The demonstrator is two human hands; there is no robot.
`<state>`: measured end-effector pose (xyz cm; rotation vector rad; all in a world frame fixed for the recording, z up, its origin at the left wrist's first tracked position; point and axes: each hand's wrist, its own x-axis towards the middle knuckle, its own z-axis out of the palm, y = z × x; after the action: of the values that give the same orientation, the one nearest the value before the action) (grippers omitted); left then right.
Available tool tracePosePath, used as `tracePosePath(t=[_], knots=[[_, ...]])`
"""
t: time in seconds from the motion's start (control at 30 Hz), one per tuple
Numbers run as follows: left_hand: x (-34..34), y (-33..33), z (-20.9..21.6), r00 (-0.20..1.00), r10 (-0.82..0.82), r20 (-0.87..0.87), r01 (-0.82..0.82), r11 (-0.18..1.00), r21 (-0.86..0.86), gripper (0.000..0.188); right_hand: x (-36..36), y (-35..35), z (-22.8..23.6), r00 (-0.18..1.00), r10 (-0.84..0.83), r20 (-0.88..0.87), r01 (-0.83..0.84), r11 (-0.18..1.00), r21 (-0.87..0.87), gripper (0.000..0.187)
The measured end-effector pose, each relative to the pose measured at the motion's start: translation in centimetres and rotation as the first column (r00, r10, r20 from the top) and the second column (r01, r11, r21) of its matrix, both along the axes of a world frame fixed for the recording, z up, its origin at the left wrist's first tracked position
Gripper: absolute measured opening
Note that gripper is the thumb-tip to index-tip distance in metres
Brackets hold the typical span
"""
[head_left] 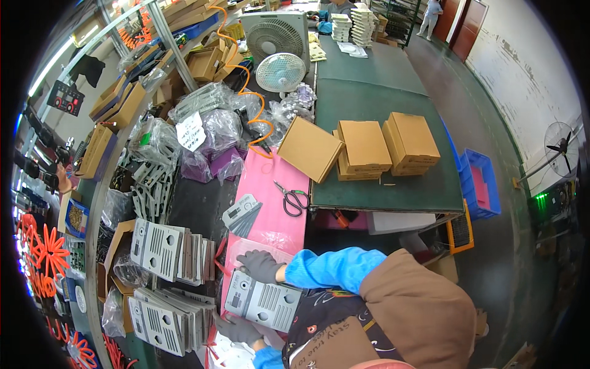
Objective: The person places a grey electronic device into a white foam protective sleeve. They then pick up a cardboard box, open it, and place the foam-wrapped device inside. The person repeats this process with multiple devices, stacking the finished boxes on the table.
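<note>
Currently, the gray-gloved right hand [261, 265] is resting, fingers partly bent, at the upper edge of a slotted gray panel [270, 302] that is lying on the near end of the pink surface [270, 190]. Beside the panel's lower corner, the gray-gloved left hand [236, 329] is extending loosely bent fingers toward the lower panel stack [163, 326]; whether either hand is gripping anything, I cannot tell. Black-handled scissors [291, 198] are lying by the pink surface's edge nearest the green surface [393, 67], with small gray plates [243, 215] fanning out near its opposite edge.
</note>
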<state>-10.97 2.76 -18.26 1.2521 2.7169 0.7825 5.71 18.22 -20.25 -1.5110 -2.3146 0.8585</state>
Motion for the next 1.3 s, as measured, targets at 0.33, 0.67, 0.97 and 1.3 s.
tracePosePath(t=[0.33, 0.67, 0.97, 1.3], knots=[[3.3, -3.5, -0.5, 0.663, -0.041, 0.748, -0.043, 0.995, 0.092, 0.047, 2.2, -3.2, 2.4, 0.998, 0.029, -0.059, -0.04, 0.981, -0.192, 0.034], [1.9, -3.4, -1.5, 0.498, 0.006, 0.867, -0.144, 0.987, 0.076, 0.045, 1.9, -3.4, 5.4, 0.971, 0.008, -0.238, -0.109, 0.904, -0.414, 0.05], [1.4, -5.0, 6.8, 0.477, -0.11, 0.872, -0.116, 0.976, 0.187, 0.035, 1.8, -2.9, 16.8, 0.777, 0.264, -0.571, -0.43, 0.885, -0.177, 0.041], [0.3, -4.3, 7.7, -0.431, -0.3, 0.851, -0.259, 0.945, 0.202, 0.061, 3.4, -3.9, 11.0, 0.456, 0.873, -0.17, -0.488, 0.405, 0.773, 0.026]])
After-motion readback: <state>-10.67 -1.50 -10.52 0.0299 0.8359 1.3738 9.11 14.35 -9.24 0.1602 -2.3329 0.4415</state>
